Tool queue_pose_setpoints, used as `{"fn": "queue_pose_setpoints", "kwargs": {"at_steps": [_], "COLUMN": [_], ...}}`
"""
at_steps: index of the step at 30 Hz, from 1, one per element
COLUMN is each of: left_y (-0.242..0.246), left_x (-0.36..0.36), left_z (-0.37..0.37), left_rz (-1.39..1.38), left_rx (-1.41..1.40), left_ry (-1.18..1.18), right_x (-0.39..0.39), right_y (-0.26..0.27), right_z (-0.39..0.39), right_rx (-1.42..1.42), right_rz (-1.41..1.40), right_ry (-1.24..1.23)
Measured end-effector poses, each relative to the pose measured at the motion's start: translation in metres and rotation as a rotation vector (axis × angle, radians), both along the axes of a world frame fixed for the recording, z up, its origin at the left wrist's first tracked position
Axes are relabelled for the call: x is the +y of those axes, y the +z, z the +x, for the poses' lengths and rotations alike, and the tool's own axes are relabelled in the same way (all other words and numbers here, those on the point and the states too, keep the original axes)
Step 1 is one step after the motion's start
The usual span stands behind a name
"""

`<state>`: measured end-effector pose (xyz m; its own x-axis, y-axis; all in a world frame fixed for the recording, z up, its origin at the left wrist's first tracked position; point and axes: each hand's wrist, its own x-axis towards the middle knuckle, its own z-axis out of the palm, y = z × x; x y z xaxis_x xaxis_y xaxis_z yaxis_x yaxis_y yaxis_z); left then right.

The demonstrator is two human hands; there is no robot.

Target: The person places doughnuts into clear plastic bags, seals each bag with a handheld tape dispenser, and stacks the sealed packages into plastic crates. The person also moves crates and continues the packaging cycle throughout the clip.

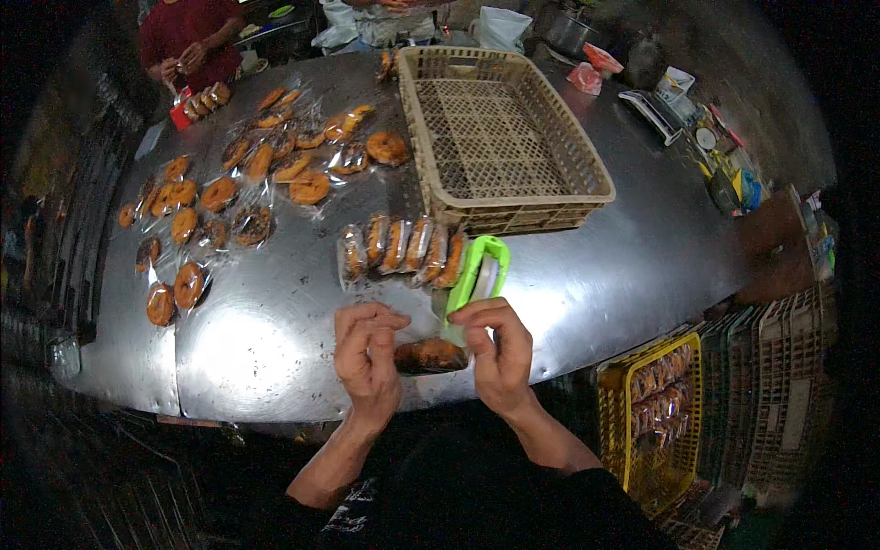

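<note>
A ring doughnut in a clear plastic bag (430, 356) lies between my hands, near the table's front edge. My left hand (368, 354) has its thumb and fingers pinched together at the left of the bag's upper film. On the other side my right hand (502, 344) pinches too, its fingertips at the near end of a bright green tape dispenser (479, 271). The thin film is hard to make out at the fingertips. Just beyond stands a row of several bagged doughnuts (399, 247), on edge, with the dispenser at its right end.
Many loose bagged doughnuts (289, 165) are spread over the metal table (289, 289). A beige plastic crate (509, 203) stands beyond the row. A yellow crate (629, 440) with packed doughnuts is low at right. Across the table a person (189, 34) works beside stacked doughnuts (206, 100).
</note>
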<state>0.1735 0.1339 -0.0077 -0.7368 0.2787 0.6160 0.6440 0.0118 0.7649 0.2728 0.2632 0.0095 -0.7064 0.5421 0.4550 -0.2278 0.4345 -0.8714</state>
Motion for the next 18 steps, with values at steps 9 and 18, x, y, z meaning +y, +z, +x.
{"fn": "queue_pose_setpoints", "kwargs": {"at_steps": [9, 18], "left_y": [0.03, 0.047], "left_x": [0.056, 0.044], "left_z": [0.025, 0.058], "left_rz": [-0.337, -0.011], "left_rx": [-0.58, -0.501], "left_ry": [-0.286, -0.004], "right_x": [0.039, 0.031], "right_y": [0.001, 0.018], "right_z": [0.036, -0.003], "right_rx": [0.214, 0.13], "right_rz": [-0.483, -0.358], "right_ry": [0.171, 0.243]}}
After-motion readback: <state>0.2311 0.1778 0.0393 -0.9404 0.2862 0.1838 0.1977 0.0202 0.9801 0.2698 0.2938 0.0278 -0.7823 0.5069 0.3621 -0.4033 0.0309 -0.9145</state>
